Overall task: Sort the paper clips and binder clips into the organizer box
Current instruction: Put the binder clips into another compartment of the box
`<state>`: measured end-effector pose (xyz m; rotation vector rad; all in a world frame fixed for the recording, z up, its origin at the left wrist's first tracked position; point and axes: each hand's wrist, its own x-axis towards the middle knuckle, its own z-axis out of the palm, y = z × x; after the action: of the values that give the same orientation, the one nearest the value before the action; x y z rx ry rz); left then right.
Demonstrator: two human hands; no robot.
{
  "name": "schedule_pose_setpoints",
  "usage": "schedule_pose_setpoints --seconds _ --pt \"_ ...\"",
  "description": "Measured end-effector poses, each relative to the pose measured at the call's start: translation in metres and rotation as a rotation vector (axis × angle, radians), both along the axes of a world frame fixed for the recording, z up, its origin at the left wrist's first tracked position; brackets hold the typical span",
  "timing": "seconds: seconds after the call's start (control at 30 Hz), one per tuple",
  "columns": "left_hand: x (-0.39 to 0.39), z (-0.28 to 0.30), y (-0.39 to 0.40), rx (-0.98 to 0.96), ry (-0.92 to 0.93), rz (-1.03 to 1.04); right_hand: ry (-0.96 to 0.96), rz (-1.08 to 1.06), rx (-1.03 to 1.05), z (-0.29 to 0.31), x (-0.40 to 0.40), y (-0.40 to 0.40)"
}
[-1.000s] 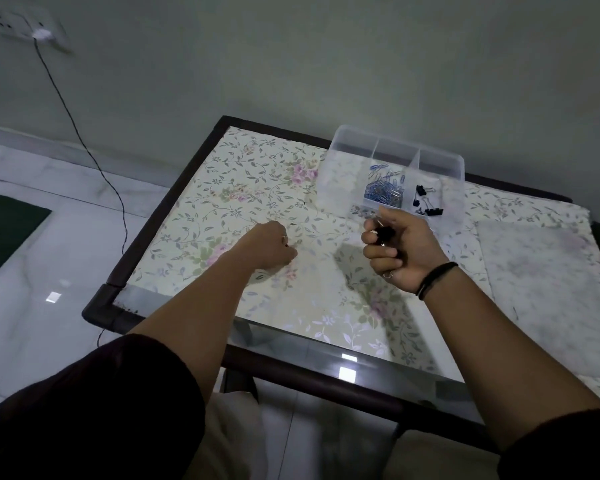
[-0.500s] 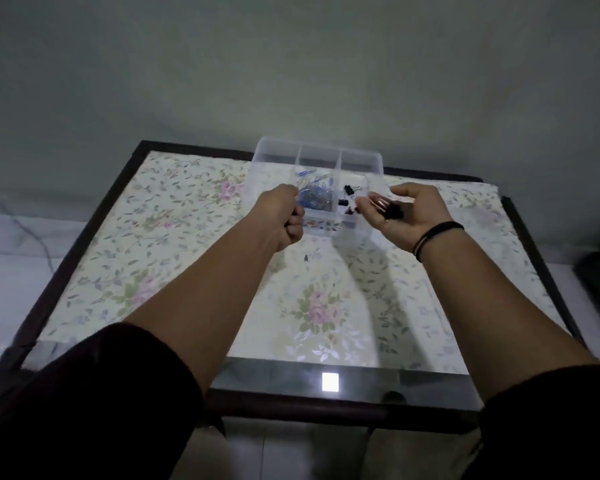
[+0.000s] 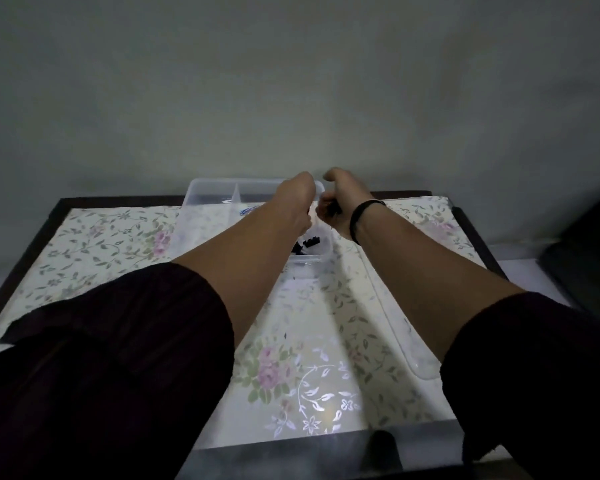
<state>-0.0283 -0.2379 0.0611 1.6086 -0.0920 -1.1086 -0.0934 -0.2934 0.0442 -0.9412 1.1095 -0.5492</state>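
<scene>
left hand (image 3: 297,199): mine, fingers curled, over the box's right end; what it holds, if anything, I cannot tell
right hand (image 3: 340,204): curled round something dark, looks like binder clips, just above the right compartment
box (image 3: 208,192): clear organizer at the far edge of the counter (image 3: 94,237), both forearms cross it
binder clips (image 3: 307,244): black bunch lying in the right compartment
paper clips (image 3: 248,211): bit of blue showing in the middle compartment, mostly hidden by my left arm
lid (image 3: 416,355): clear, flat on the counter to the right
progress: late, I judge; no loose clips visible on the cloth
left to do: drop what my hands carry, then lid maybe
</scene>
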Motion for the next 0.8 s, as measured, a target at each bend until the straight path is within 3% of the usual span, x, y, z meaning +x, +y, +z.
schedule_pose_setpoints --seconds 0.13,0.37,0.47,0.6,0.8 --pt "-0.003 -0.004 -0.003 -0.020 -0.002 -0.022 0.136 0.165 -0.155 0.000 0.008 0.008" --pt "0.017 0.018 0.028 -0.031 -0.104 -0.031 0.230 0.201 -0.281 0.008 -0.004 0.019" --pt "0.044 0.019 0.066 -0.007 -0.296 -0.007 0.414 0.235 -0.455 0.009 -0.019 0.026" --pt "0.086 -0.002 0.135 0.165 -0.621 0.119 0.683 0.289 -0.614 -0.009 -0.042 0.040" --pt "0.130 -0.045 0.199 0.329 -0.477 0.161 0.824 0.317 -0.605 -0.040 -0.039 0.052"
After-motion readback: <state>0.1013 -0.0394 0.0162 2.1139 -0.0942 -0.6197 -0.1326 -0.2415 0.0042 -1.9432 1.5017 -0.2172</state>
